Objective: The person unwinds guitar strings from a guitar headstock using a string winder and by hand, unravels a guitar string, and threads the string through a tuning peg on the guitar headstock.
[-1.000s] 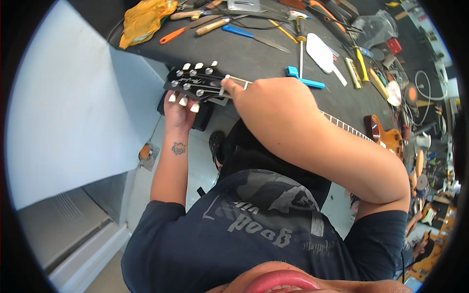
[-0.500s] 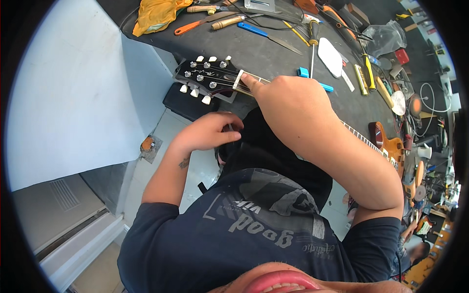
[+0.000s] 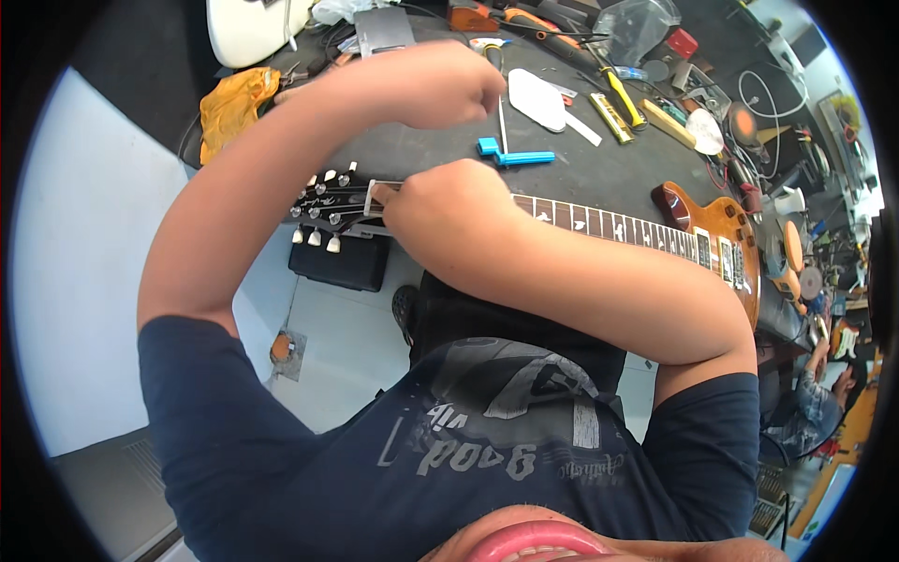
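Lifted from below the headstock [image 3: 328, 201], the left hand [image 3: 440, 84] is now pulling a thin, springy string [image 3: 503, 122] up in a closed fist, best gripped near its end, while the right hand [image 3: 440, 211] is pinching the guitar neck [image 3: 599, 225] at the nut on the bench [image 3: 599, 173].

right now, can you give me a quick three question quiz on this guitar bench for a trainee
1. True or false: the right hand rests on the guitar neck beside the headstock.
2. Which lies on the bench just beyond the neck? A) blue string winder B) red mug C) green ball
3. Fill in: the left hand is raised in a ____ above the bench.

Key: 1 true; 2 A; 3 fist
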`<state>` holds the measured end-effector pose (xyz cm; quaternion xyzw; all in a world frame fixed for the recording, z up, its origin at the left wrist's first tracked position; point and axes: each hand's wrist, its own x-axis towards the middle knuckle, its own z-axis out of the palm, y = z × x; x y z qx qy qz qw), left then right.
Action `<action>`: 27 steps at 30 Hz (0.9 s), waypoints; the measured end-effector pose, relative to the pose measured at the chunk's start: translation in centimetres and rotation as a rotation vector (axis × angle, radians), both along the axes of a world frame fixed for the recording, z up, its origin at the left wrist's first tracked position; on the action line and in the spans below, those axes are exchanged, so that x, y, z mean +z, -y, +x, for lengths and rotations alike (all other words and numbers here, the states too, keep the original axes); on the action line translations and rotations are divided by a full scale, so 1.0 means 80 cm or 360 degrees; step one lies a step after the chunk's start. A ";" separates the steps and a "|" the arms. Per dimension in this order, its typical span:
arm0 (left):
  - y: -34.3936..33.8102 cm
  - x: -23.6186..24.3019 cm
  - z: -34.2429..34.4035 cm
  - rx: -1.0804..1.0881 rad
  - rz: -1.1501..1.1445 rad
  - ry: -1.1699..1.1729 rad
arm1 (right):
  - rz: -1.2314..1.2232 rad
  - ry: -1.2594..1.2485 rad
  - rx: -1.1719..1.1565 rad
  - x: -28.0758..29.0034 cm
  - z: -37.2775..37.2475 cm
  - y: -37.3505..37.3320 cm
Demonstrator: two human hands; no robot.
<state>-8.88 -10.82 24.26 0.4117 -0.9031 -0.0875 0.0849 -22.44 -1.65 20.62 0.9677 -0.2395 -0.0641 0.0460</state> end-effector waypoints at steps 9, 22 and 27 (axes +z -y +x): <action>0.054 -0.075 -0.119 -0.0299 0.0126 0.0805 | -0.0148 0.0238 0.0084 -0.020 0.001 0.008; -0.059 -0.040 0.175 0.0783 0.0770 -0.1278 | 0.0004 -0.0221 0.0232 0.013 -0.012 -0.011; -0.135 -0.108 0.237 0.1064 0.1120 -0.1572 | 0.0113 -0.0366 0.0237 0.033 -0.010 -0.016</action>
